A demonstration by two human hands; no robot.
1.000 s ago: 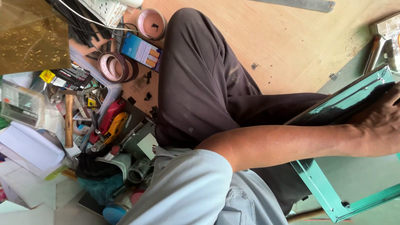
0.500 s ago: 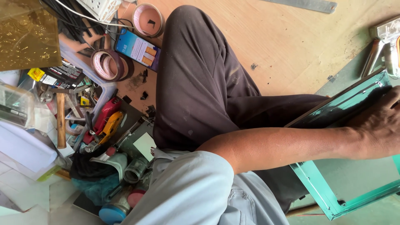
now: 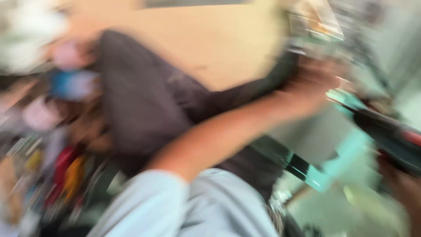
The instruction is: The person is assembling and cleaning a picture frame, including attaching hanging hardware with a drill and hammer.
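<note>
Reaching across my dark trouser leg [image 3: 144, 105], my left hand [image 3: 311, 81] rests on the upper end of a teal frame [image 3: 307, 169], and this frame is my landmark. The picture is very blurred, so I cannot tell if my fingers are wide, narrow, or closed around the frame; I only see the hand lying against it. My bare forearm [image 3: 228, 131] goes from the light blue sleeve [image 3: 175, 206], below the frame's near end, up to that hand. The frame itself runs slanted from beside my leg toward the far right, with a dark panel along it. At the far right end of the frame a dark shape with a red part [image 3: 394, 140] is visible (too smeared to name). Well away from the frame, beyond my leg, lies a pile of colourful small things [image 3: 57, 166] on the wooden floor [image 3: 210, 39]. My right hand is not seen.
</note>
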